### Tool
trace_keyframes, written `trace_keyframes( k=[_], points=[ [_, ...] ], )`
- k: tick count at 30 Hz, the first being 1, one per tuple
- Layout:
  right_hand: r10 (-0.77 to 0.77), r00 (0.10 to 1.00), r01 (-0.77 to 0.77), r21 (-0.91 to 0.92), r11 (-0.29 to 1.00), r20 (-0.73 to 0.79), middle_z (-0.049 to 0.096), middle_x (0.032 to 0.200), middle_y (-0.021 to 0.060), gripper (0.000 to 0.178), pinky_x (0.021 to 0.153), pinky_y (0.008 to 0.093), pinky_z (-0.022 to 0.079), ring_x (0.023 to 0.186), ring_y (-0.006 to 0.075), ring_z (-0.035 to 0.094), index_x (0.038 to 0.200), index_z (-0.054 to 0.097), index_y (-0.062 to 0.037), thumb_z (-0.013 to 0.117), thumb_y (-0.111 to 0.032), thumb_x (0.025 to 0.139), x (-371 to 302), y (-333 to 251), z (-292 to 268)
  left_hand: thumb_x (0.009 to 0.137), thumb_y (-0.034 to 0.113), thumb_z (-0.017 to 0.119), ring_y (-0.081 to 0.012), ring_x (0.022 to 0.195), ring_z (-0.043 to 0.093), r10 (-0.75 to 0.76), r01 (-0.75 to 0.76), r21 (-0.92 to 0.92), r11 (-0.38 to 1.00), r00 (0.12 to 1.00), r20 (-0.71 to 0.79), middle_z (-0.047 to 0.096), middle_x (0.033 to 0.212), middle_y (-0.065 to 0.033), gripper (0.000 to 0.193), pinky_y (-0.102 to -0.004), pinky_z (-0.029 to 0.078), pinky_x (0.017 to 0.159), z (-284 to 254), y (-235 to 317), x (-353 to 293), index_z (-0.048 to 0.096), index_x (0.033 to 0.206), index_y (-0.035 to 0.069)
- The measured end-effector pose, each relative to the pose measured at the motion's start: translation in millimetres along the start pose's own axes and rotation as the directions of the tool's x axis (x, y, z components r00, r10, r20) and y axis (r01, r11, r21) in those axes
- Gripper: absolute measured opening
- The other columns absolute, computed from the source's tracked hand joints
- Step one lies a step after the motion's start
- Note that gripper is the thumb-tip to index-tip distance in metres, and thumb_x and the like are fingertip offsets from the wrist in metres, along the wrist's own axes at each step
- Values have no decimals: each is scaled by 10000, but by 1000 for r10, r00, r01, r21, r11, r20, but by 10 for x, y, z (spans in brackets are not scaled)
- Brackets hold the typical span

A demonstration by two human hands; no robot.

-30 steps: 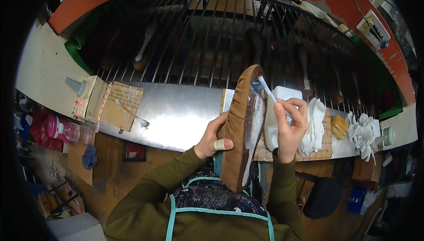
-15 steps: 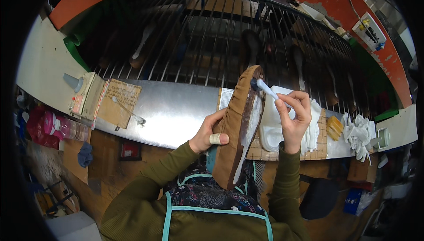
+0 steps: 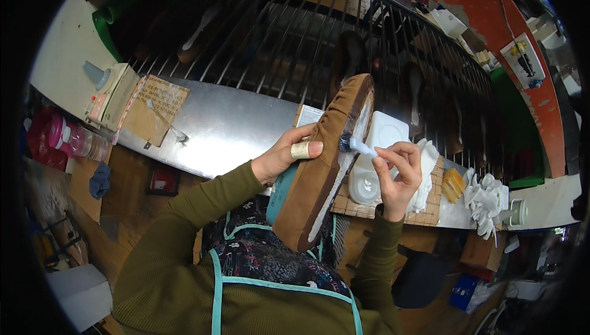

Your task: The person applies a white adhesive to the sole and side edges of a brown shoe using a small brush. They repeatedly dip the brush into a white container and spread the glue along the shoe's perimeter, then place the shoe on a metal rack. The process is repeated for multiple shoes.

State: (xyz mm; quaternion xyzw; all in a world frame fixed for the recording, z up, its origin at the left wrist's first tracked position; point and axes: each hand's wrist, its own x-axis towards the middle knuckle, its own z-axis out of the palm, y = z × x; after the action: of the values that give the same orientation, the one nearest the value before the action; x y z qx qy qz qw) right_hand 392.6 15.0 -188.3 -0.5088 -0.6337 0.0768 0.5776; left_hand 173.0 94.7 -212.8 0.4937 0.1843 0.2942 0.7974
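My left hand [image 3: 287, 155], with a pale wrap around its thumb, grips a brown shoe upper [image 3: 313, 181] by its side. Inside the upper is a teal last [image 3: 281, 192]. The whole piece is held on a slant, its white-coated underside turned to the right. Pinched in my right hand [image 3: 399, 180] is a small brush [image 3: 364, 148] with a pale handle. Its dark, wet-looking bristles touch the underside edge near the middle, where a dark strip runs upward. Behind my right hand lies a white plastic container [image 3: 391, 127], partly covered.
Beyond the metal ledge [image 3: 215, 120], a rack of dark bars [image 3: 270, 46] carries several shoes. Cardboard [image 3: 153, 114] with another brush [image 3: 175, 131] lies left. White gloves [image 3: 485, 200] and a yellow block [image 3: 453, 186] lie right. A pink-capped bottle [image 3: 86, 141] stands far left.
The brush has moved from near the shoe's upper end down to about the middle of its edge. The shoe leans more to the right at its top. The whole view has shifted slightly.
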Motion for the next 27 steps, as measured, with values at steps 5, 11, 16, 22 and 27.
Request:
trace_keyframes(
  k=[5,11,16,22,27],
  points=[
    [5,1000,-4,-25,1000,16,515,872,29,180,569,222,403,687,104,500,896,730,-25,776,-36,722,-128,-13,-43,782,598,649,-204,1106,561,-58,58,-49,997,998,1,542,1226,-120,863,-346,470,960,29,4,32,394,1346,-4],
    [93,992,-89,53,995,-83,516,902,37,159,580,214,409,705,93,498,915,718,-3,745,-27,760,-217,-51,7,810,630,591,-221,1117,570,-92,97,-217,971,995,33,535,1260,-156,854,-355,496,937,130,-12,-8,380,1367,18],
    [359,924,-353,71,933,-129,530,910,46,112,635,216,430,762,102,524,908,699,32,693,-12,805,-511,-229,170,854,584,574,-181,1072,599,-68,52,-304,951,997,-42,561,1220,-135,772,-322,518,909,145,-94,-112,401,1344,12],
    [449,890,-429,187,884,-79,533,888,37,118,659,213,430,761,99,515,900,696,33,704,-15,792,-823,-565,208,874,536,575,-186,1104,568,-12,-21,-242,970,991,-133,529,1247,-134,739,-323,495,933,12,-134,-180,378,1348,4],
    [427,890,-414,111,903,-156,520,882,25,125,578,205,388,715,73,475,909,705,9,719,-29,790,-792,-592,377,860,560,573,-201,1115,555,42,-59,-90,994,982,-185,535,1238,-129,756,-344,474,949,-12,-135,-227,388,1340,6]
  ],
)
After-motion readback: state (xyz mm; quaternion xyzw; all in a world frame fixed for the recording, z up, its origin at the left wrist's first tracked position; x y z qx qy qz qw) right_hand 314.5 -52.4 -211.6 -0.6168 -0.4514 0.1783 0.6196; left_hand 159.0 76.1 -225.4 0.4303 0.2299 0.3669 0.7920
